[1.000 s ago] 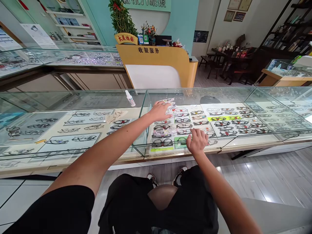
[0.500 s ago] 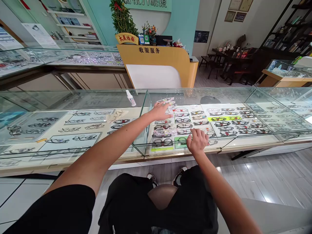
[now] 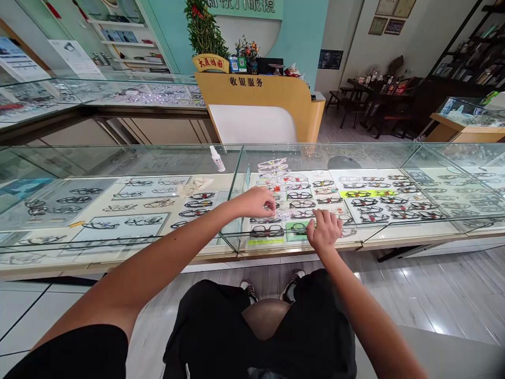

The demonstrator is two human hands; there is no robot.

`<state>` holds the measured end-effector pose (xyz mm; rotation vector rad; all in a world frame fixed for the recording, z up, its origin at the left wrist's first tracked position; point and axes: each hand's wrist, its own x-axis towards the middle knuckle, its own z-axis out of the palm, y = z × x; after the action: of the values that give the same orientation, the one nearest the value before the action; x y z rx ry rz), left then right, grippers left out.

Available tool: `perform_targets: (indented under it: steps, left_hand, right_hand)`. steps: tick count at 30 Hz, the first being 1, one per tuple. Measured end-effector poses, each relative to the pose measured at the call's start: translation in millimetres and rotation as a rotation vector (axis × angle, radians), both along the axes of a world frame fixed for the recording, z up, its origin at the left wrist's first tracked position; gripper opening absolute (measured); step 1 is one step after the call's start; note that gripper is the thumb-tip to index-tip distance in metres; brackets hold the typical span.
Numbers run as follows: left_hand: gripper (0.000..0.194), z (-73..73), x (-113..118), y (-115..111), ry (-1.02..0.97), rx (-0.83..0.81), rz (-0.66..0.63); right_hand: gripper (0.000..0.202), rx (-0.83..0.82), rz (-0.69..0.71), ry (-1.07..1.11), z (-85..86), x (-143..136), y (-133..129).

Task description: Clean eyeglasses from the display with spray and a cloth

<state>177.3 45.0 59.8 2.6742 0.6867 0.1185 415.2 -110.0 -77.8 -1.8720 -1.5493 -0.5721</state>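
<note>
My left hand [image 3: 257, 202] is over the glass display counter [image 3: 221, 251], its fingers curled downward. Its fingertips are beside clear pinkish eyeglasses [image 3: 284, 213]; whether they grip them is hidden. My right hand [image 3: 325, 227] rests near the counter's front edge, fingers loosely bent and thumb apart, holding nothing that I can see. Behind the left hand, several pale pink eyeglass frames [image 3: 273, 165] stand in a row. Below the hands, a dark pair of eyeglasses [image 3: 266, 231] and a green card [image 3: 294, 231] show through the glass.
A white spray bottle [image 3: 217, 159] stands left of a glass divider [image 3: 239, 197]. A beige cloth [image 3: 195, 186] lies nearby. Rows of eyeglasses [image 3: 371, 209] fill the case to the right. Beyond the counter stands a wooden cashier desk [image 3: 252, 93].
My left hand has drawn back from the pale pink frames toward me, and its fingers have curled. My right hand stays in nearly the same place. The view has shifted slightly.
</note>
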Motion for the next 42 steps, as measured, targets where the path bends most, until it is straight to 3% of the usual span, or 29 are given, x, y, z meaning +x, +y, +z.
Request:
perform_targets:
  steps: [3,6,9,12,15,17,19,22,27,32,42]
  left_hand:
    - [0.016,-2.5,2.0,3.3,-0.034,-0.072,-0.015]
    - [0.019,-0.5,-1.4,10.1,-0.150,-0.217,0.008]
    - [0.026,8.6,-8.2,21.6,-0.435,-0.423,0.141]
    - [0.033,22.9,-12.7,38.6,-0.789,-0.575,0.296]
    - [0.034,34.1,-10.3,59.8,-1.058,-0.589,0.360]
    - [0.033,35.3,-5.2,74.4,-1.175,-0.574,0.370]
    - [0.033,30.1,0.8,87.9,-1.267,-0.567,0.393]
    - [0.036,13.2,5.5,104.6,-1.346,-0.590,0.443]
    - [0.042,-9.5,-6.1,120.0,-1.327,-0.618,0.499]
    - [0.041,-6.9,-15.1,119.1,-1.300,-0.561,0.525]
    - [0.035,-15.0,-8.9,112.7,-1.198,-0.472,0.545]
  right_hand:
    - [0.035,-0.061,-0.011,-0.004,9.2,-5.7,-5.8]
    - [0.032,-0.209,0.002,-0.032,34.4,-5.7,-7.5]
    - [0.028,-0.474,0.147,-0.029,82.0,11.5,4.2]
    - [0.023,-0.725,0.495,0.162,142.0,37.1,30.8]
    - [0.025,-0.630,0.592,0.346,188.7,42.2,66.7]
    - [0.029,-0.511,0.629,0.525,202.6,26.1,93.7]
    - [0.031,-0.420,0.733,0.764,203.2,-1.1,122.5]
    - [0.034,-0.304,0.818,1.029,189.5,-43.2,166.6]
    - [0.039,-0.226,0.847,1.111,158.8,-75.3,217.8]
    - [0.040,-0.215,0.900,1.064,138.6,-78.0,222.2]
    - [0.040,-0.164,0.862,1.035,135.3,-74.9,210.8]
